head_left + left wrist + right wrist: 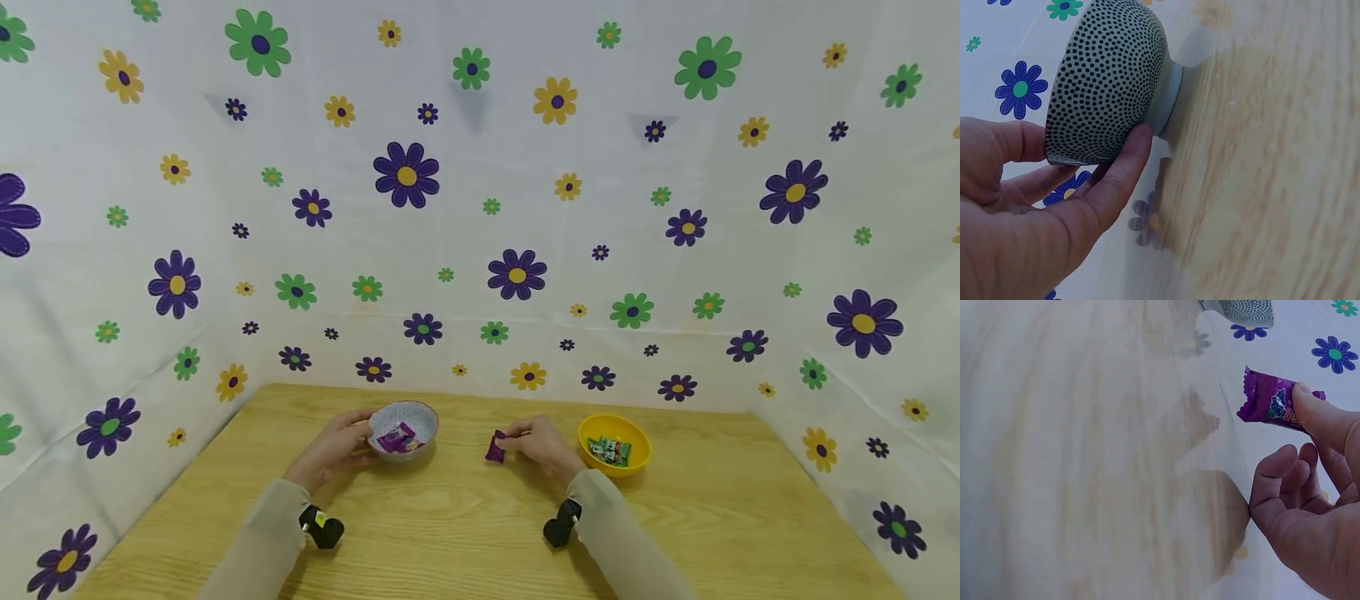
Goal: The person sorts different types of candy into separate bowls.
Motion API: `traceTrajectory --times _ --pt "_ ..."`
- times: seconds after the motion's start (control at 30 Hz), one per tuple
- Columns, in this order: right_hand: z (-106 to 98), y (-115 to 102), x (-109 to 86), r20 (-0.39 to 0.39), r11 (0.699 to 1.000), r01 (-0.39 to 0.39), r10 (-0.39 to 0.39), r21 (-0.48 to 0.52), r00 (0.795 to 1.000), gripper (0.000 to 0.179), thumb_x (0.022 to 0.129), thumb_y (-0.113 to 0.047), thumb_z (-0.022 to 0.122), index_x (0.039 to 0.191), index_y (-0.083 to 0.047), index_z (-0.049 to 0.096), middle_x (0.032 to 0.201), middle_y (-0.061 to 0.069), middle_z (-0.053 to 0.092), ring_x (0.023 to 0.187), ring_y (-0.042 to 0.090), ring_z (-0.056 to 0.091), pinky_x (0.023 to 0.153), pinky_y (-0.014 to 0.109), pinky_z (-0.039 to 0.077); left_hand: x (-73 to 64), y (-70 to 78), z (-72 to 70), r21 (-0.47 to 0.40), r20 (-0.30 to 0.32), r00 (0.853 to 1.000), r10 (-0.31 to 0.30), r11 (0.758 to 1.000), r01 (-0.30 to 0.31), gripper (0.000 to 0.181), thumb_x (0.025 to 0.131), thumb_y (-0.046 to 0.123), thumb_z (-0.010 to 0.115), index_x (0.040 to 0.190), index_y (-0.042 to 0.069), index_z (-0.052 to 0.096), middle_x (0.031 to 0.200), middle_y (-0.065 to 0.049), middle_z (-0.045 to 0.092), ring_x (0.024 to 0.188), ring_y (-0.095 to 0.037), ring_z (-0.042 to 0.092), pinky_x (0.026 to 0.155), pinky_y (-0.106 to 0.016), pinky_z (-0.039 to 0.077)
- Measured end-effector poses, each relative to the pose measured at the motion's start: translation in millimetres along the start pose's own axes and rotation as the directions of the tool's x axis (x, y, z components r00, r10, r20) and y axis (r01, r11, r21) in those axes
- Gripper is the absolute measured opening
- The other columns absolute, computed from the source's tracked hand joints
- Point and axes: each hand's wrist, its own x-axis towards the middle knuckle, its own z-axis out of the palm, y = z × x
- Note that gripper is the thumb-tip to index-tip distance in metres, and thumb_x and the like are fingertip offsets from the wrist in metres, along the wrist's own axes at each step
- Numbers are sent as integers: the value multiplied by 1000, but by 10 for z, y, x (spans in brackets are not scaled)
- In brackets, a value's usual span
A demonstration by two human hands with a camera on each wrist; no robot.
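My left hand (339, 446) holds the side of a dotted bowl (1107, 81), thumb at the rim and a finger near its foot. Inside that bowl lie a few purple-wrapped candies (400, 437). Between the two bowls, my right hand (542, 447) pinches one purple candy (1274, 403) with a grape picture on its wrapper, between thumb and fingers. The other fingers of that hand curl toward the palm. Right of this hand stands a yellow bowl (640, 451) with green-wrapped candies (611, 451) in it.
Both bowls are on a wooden table (442, 533). A white cloth with printed flowers (480, 225) hangs behind the table and along both sides. Black cameras are strapped to both wrists.
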Motion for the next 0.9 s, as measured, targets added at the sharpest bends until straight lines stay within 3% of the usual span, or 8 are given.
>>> traceTrajectory --times 0.2,0.43,0.7,0.9 --pt "72 -55 -4 -1 1000 -5 5 -14 1000 23 86 -23 76 103 -7 75 81 2 64 66 15 50 57 22 38 12 -19 -4 -12 -1 1000 -12 1000 12 48 104 12 40 149 -2 32 139 -27 46 111 -29 58 94 -44 54" --pt "173 -211 58 -13 1000 22 -22 10 1000 23 85 -26 77 100 -8 75 93 2 65 81 18 52 67 24 42 86 36 -14 -13 1 1000 -9 1000 9 49 103 13 41 149 -1 32 139 -26 46 111 -29 57 93 -42 55" --pt "375 -294 116 -10 981 175 -175 83 985 21 86 -17 76 100 -2 74 96 3 68 81 13 56 76 29 51 42 65 4 18 1 1000 -27 999 27 50 102 12 40 149 -2 32 140 -26 45 114 -31 55 95 -44 53" --pt "534 -408 130 7 963 226 -230 147 973 21 88 -15 73 102 0 72 100 4 64 80 11 55 80 34 52 12 33 11 20 2 1000 -27 999 27 50 103 14 41 150 -1 31 142 -26 44 115 -32 54 95 -44 53"
